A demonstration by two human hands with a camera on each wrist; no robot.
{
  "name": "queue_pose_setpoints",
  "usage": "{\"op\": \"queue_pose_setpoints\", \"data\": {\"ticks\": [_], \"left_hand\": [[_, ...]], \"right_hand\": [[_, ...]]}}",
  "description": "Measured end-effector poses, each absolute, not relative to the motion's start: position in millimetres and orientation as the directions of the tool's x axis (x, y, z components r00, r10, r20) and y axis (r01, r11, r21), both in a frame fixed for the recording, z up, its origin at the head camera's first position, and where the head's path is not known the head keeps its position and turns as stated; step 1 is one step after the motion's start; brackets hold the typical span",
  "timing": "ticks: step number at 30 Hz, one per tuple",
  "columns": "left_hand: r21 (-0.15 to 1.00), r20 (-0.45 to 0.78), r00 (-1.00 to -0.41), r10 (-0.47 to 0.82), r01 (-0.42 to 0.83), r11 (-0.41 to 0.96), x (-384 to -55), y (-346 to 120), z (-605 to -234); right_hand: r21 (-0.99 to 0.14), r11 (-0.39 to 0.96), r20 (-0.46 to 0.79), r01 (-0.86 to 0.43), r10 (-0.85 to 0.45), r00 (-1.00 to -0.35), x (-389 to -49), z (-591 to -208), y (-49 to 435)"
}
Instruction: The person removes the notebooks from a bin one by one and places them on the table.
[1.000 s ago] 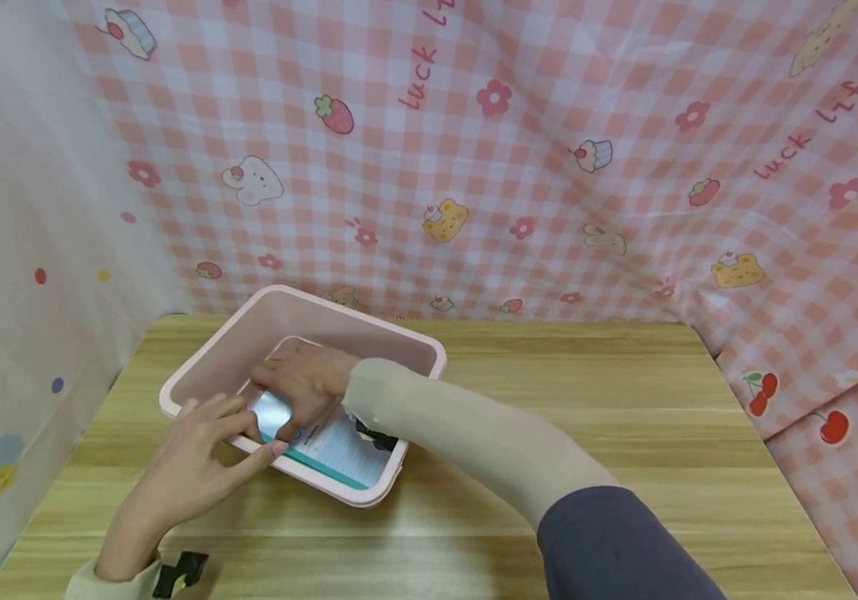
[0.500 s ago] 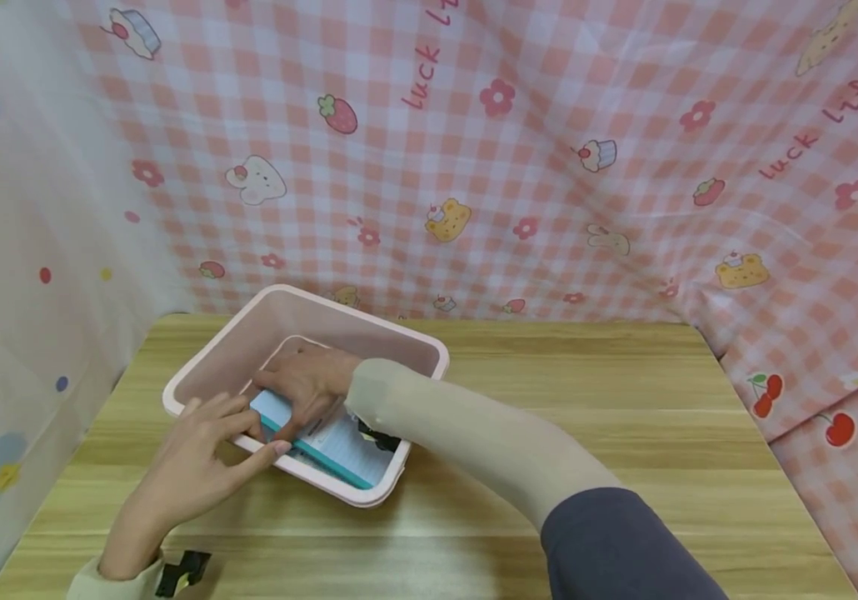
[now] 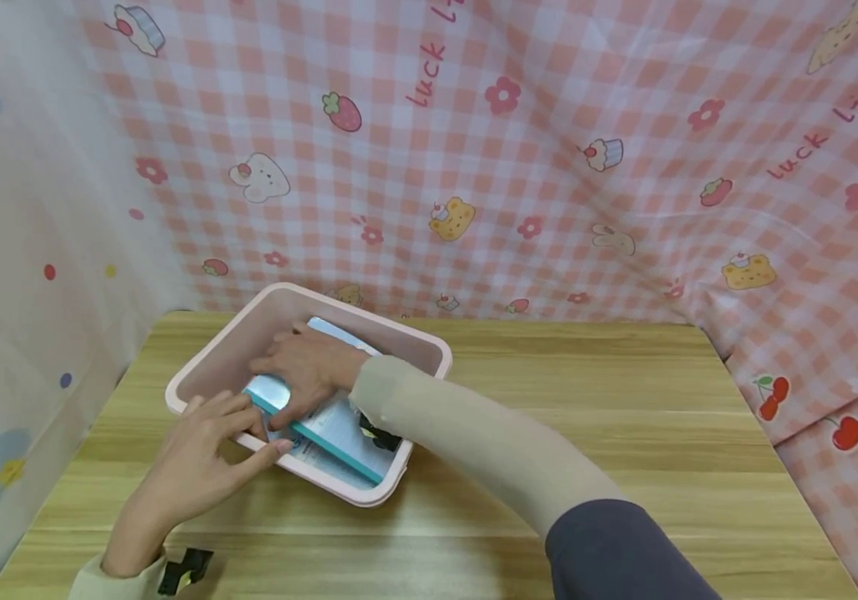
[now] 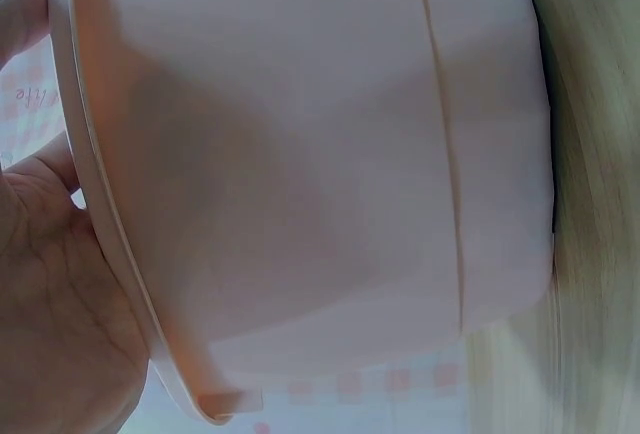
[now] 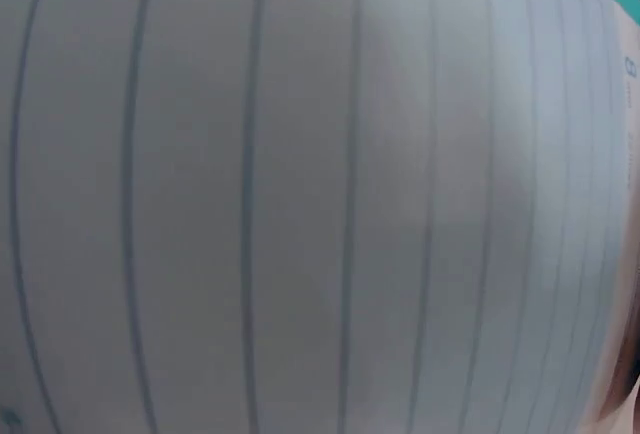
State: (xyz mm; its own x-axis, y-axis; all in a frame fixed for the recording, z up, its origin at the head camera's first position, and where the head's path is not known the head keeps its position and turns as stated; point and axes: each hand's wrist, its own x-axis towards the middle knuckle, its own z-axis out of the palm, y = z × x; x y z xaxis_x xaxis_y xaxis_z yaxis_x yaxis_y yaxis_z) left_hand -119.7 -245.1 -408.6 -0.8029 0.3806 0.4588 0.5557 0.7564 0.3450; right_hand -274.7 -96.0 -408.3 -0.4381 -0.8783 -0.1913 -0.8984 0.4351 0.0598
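Note:
A pale pink plastic basket [image 3: 202, 364] stands on the table. Inside it lies a light-blue lined notebook [image 3: 354, 433] with a teal edge, tilted, its far end raised toward the back wall. My right hand [image 3: 309, 371] reaches in and grips this notebook, thumb near the teal edge; its fingertips are partly hidden. In the right wrist view the notebook's ruled surface [image 5: 300, 194] fills nearly everything. More printed light-blue surface shows under the near edge. My left hand [image 3: 200, 454] holds the basket's near-left rim, thumb and fingers over it, palm outside in the left wrist view.
The wooden table [image 3: 586, 400] stretches to the right of the basket. A pink checked cloth [image 3: 519, 167] hangs behind it, and a white patterned cloth [image 3: 39, 208] hangs on the left.
The notebook has risen and tilted in my right hand, its teal edge moving away from the basket's near wall and its far end coming into sight. My left hand stays on the rim.

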Motion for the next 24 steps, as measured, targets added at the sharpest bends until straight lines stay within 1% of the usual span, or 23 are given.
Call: {"op": "queue_pose_setpoints", "data": {"ticks": [8, 14, 21, 24], "left_hand": [[0.327, 0.456, -0.801, 0.387, 0.556, 0.764, -121, -246, -410], [0.321, 0.438, -0.814, 0.381, 0.537, 0.78, -121, -247, -408], [0.311, 0.434, -0.822, 0.37, 0.522, 0.795, -119, -248, -408], [0.306, 0.438, -0.815, 0.38, 0.533, 0.789, -121, -246, -408]], "right_hand": [[0.097, 0.443, -0.066, -0.891, -0.891, -0.449, -278, -399, -94], [0.137, 0.433, 0.049, -0.891, -0.901, -0.431, -278, -391, -93], [0.112, 0.45, 0.17, -0.886, -0.887, -0.429, -277, -376, -88], [0.095, 0.474, 0.236, -0.875, -0.865, -0.443, -276, -366, -82]]}}
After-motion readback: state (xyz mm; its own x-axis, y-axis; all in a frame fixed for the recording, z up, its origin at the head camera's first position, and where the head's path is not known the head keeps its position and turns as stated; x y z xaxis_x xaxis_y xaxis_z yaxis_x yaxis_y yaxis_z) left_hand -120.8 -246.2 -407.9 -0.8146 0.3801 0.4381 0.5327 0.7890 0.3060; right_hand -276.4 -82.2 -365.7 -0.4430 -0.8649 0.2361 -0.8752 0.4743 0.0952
